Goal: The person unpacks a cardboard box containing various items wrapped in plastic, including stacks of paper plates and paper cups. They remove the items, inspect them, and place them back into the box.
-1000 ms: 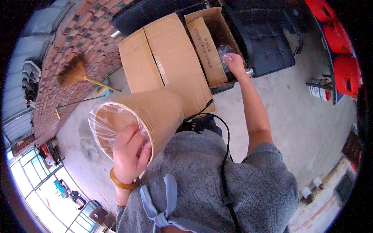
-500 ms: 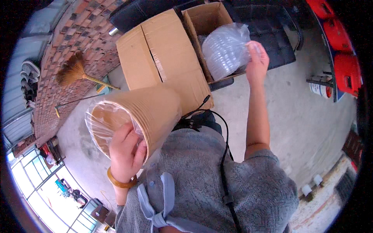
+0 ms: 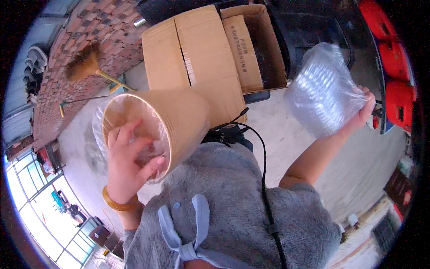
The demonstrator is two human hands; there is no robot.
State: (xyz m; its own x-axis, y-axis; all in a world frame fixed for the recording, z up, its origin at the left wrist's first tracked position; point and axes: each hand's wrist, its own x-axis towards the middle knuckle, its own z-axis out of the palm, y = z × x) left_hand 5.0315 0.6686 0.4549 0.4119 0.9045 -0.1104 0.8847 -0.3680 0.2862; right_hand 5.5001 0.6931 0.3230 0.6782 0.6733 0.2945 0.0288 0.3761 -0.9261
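**Paper cups in your left hand, clear lids in your right**

Your left hand is curled around the open end of a tan sleeve of stacked paper cups, fingers spread over its rim and pressing the thin clear plastic wrap that bunches around the mouth. The stack lies tilted, its open end toward you at the left, its far end pointing up and right toward the carton. A gold bangle sits on that wrist.

Your right hand is raised well apart at the right, fingers closed in a pinch on the edge of a clear plastic bag of stacked transparent lids. The bag is held up in the air, just to the right of the carton's open half.

Beyond the cups stands a large cardboard carton, its left flaps shut, its right half open and dark inside. A black cable runs down across your grey fleece top. On the concrete floor to the left lies a straw broom near the brick wall. Red containers line the right edge.
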